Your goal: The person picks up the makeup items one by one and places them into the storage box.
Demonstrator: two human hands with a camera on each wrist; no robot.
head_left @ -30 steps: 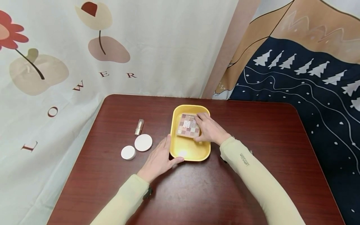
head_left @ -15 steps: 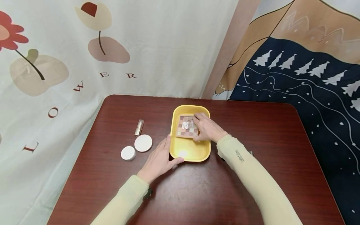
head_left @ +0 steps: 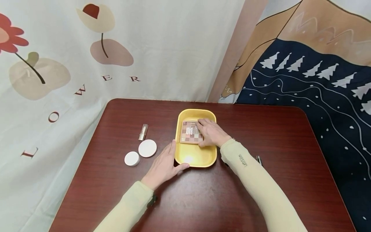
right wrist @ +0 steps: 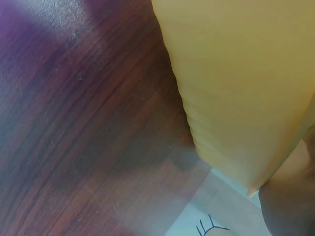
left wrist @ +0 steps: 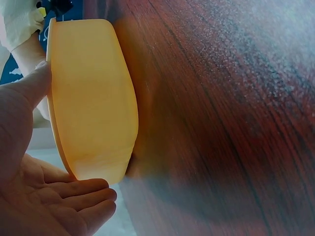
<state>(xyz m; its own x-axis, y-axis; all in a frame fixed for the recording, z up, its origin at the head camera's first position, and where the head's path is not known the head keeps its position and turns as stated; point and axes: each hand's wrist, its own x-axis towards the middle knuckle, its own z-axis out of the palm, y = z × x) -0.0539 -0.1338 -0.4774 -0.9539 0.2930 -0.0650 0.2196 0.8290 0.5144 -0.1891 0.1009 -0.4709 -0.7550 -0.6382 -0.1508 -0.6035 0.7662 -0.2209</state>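
Note:
In the head view a yellow tray [head_left: 195, 157] stands on the table, with a checkered eyeshadow palette [head_left: 190, 134] inside its far half. My right hand [head_left: 214, 132] holds the palette by its right side, fingers toward the far corner and thumb near the front one. At the tray's near left corner rests my left hand [head_left: 163, 166], fingers straight along the left wall and thumb by the front rim. The left wrist view shows the thumb at the rim and the fingers stretched against the tray wall [left wrist: 93, 98]. The palette is hidden behind the tray wall [right wrist: 241, 83] in the right wrist view.
Left of the tray lie a lipstick [head_left: 143, 132], a flat white round case [head_left: 147, 148] and a smaller white lidded jar [head_left: 132, 159]. A small dark, shiny item [head_left: 259, 160] shows beside the right sleeve. Curtains hang behind the brown table [head_left: 220, 199].
My right hand has shifted the palette slightly left and toward me inside the tray, and it sits straighter. My left hand stays in place. More of the dark item by the right sleeve shows.

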